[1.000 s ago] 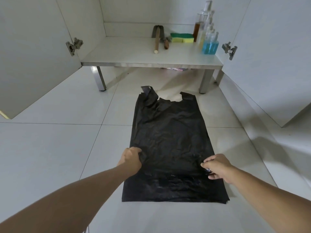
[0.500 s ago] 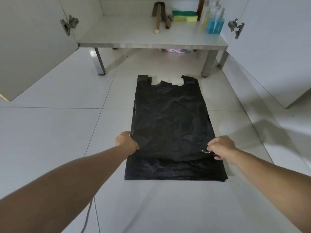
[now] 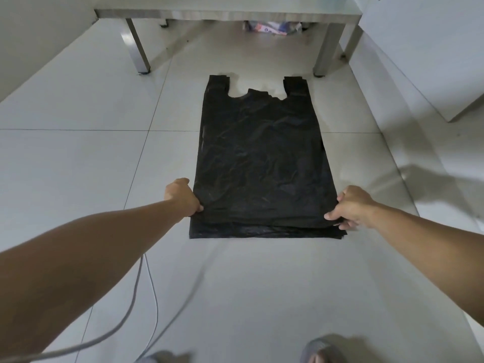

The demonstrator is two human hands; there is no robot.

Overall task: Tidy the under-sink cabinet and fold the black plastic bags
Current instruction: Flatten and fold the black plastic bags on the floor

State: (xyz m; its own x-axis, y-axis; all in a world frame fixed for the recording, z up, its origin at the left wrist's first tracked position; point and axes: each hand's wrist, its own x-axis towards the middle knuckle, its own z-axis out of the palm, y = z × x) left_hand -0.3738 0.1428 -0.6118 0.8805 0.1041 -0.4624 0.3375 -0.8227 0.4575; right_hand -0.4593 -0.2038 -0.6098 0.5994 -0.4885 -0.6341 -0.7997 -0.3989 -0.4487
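A black plastic bag (image 3: 262, 158) lies flat on the white tiled floor, its two handles pointing toward the cabinet. It rests on top of a stack of other black bags (image 3: 262, 231), whose bottom edges stick out nearer to me. My left hand (image 3: 182, 197) pinches the top bag's near left corner. My right hand (image 3: 352, 206) pinches its near right corner. The cabinet floor panel (image 3: 227, 13) on metal legs crosses the top of the view.
A colourful packet (image 3: 272, 27) lies on the floor under the cabinet panel. Open cabinet doors stand at left (image 3: 39, 35) and right (image 3: 432, 48). Grey cables (image 3: 146, 297) trail over the floor near my left arm. My slippered feet (image 3: 322, 349) show at the bottom edge.
Both hands slid outward and back to the top bag's near corners, and the bag now lies flatter with its handles spread out. My head tilted down, so the shelf items left the view.
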